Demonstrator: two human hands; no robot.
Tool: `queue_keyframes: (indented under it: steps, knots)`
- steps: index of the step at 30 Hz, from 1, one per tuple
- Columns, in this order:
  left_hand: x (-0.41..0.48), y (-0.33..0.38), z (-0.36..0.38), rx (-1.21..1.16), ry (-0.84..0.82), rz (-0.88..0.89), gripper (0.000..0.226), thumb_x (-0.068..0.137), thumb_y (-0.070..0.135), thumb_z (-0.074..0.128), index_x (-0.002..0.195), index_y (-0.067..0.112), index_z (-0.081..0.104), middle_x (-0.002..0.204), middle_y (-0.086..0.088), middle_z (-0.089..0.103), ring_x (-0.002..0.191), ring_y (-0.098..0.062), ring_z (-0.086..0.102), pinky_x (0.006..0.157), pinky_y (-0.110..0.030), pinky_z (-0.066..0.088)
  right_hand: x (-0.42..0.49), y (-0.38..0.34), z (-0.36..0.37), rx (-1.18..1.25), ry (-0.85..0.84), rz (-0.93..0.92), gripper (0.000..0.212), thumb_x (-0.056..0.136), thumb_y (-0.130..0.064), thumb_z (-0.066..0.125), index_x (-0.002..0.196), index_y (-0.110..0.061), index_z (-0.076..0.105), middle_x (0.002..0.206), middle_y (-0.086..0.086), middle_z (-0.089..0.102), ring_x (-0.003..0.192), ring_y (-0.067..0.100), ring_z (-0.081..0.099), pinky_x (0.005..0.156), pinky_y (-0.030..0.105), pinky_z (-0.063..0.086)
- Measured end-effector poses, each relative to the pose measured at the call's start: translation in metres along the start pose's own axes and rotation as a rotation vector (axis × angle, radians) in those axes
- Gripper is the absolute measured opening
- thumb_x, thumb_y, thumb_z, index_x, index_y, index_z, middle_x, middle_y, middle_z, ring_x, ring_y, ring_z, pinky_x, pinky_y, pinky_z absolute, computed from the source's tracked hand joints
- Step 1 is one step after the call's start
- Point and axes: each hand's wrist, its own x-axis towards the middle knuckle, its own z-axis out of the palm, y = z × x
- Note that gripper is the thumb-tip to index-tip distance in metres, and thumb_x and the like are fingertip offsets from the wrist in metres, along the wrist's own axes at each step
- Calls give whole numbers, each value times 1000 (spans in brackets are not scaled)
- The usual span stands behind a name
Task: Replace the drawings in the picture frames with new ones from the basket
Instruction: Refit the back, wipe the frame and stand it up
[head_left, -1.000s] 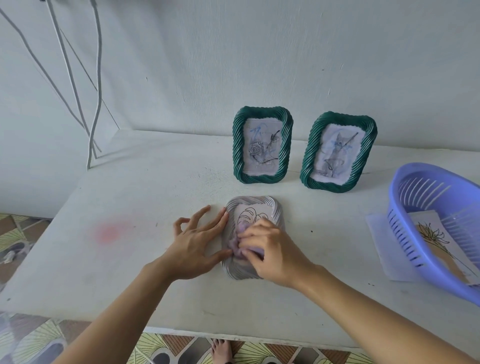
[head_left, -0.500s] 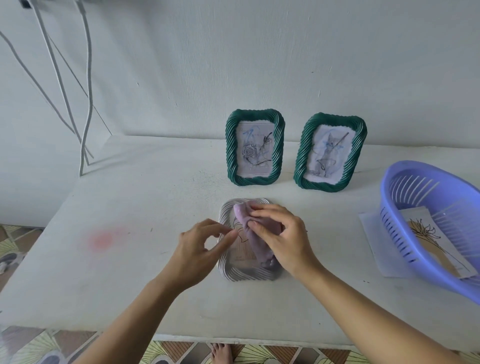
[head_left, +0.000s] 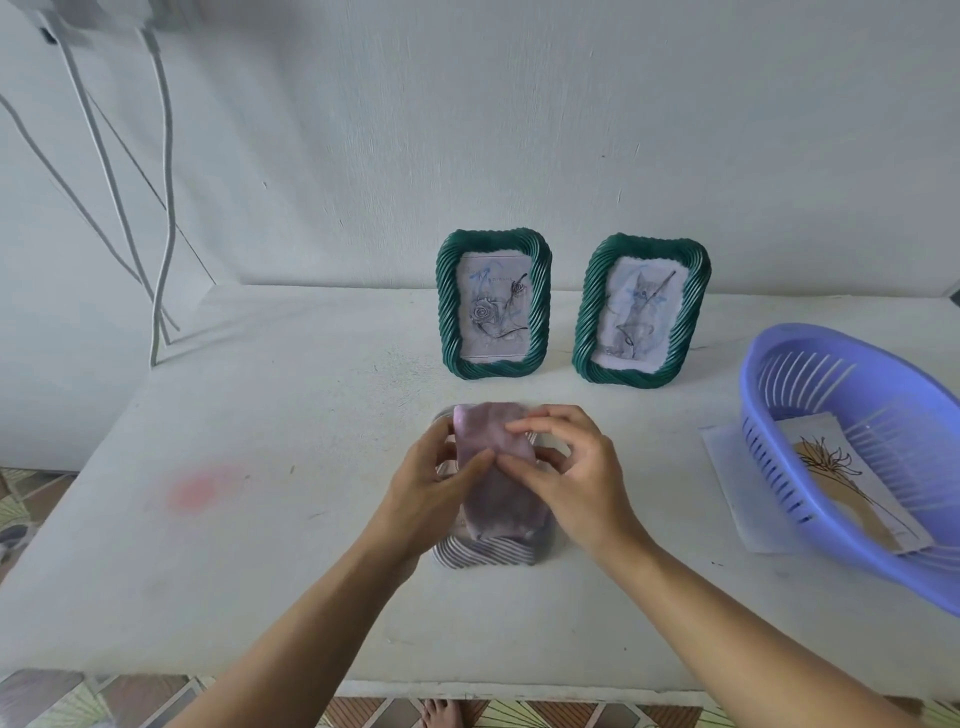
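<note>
Left hand (head_left: 426, 480), right hand (head_left: 579, 480): grips tight on purple cloth (head_left: 501, 501) atop white frame (head_left: 488, 554); green frames (head_left: 448, 312) behind.

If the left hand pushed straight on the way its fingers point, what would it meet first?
The left hand pinches the purple cloth; straight on, it would probably meet the right hand, which pinches the same cloth.

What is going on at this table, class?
A person works at a white table. The left hand and the right hand both pinch a purple cloth over a silver-striped frame lying flat. Behind it stand two upright green frames, the rose frame and the cat frame. To the right, a purple basket holds a flower drawing, not yet taken out.
</note>
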Motion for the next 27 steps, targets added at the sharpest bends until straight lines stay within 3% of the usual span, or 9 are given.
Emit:
queue_keyframes:
  steps: [3,6,9,12,14,17,20,24,27]
  knots:
    - [4,3,-1,2,46,9,18,94,22,68,112,26,68,104,-10,73,102,-29,69,81,-45,61,3,-4,-3,4,80,7,26,70,-12,89,92,-17,76,106,-2,61,107,14,64,77,25,57]
    - [5,8,-12,-31,112,-29,21,92,21,70,113,22,64,99,-8,76,92,-26,73,64,-32,59,8,1,-11,-112,68,-20,20,77,-17,85,93,-20,75,105,-4,63,103,11,63,78,24,54]
    - [4,7,-37,-29,180,-33,26,92,19,69,117,19,60,100,-8,77,92,-25,73,67,-35,57,13,19,-19,-384,1,-58,23,85,-26,77,107,-24,72,109,-6,63,108,7,59,91,26,48]
    - [4,3,-68,-33,246,-21,26,96,14,64,120,16,57,101,-12,76,91,-29,71,73,-38,55,15,38,-21,-637,-89,-97,38,91,-33,68,127,-21,65,121,-1,59,119,16,51,102,13,31]
    - [4,3,-88,-32,276,-26,26,98,12,60,123,17,55,100,-13,76,87,-30,70,70,-36,54,13,44,-18,-730,-124,-81,42,96,-38,61,133,-19,60,130,2,55,126,19,46,107,19,31]
    - [6,0,-118,5,310,-65,29,100,11,58,127,22,53,103,-15,75,85,-30,70,71,-36,53,11,48,-10,-857,-106,-59,54,96,-51,41,133,-17,60,131,6,57,126,25,49,106,40,41]
    - [9,-8,-143,48,341,-101,34,100,10,57,130,24,50,109,-17,72,91,-33,69,75,-40,54,11,51,-4,-939,-76,-60,57,94,-53,33,131,-19,59,128,4,58,123,26,53,101,43,41]
    - [7,-24,-164,522,413,-186,40,95,22,63,126,42,48,112,-3,67,91,-28,67,69,-38,55,10,52,-2,-967,-70,-46,51,95,-50,34,130,-21,58,129,2,57,123,25,52,101,44,40]
    - [5,-37,-161,908,435,-54,49,91,26,66,132,40,43,124,-6,58,98,-33,62,81,-44,49,10,52,-1,-977,-72,-39,49,95,-46,34,129,-20,58,128,3,58,122,26,53,100,44,41]
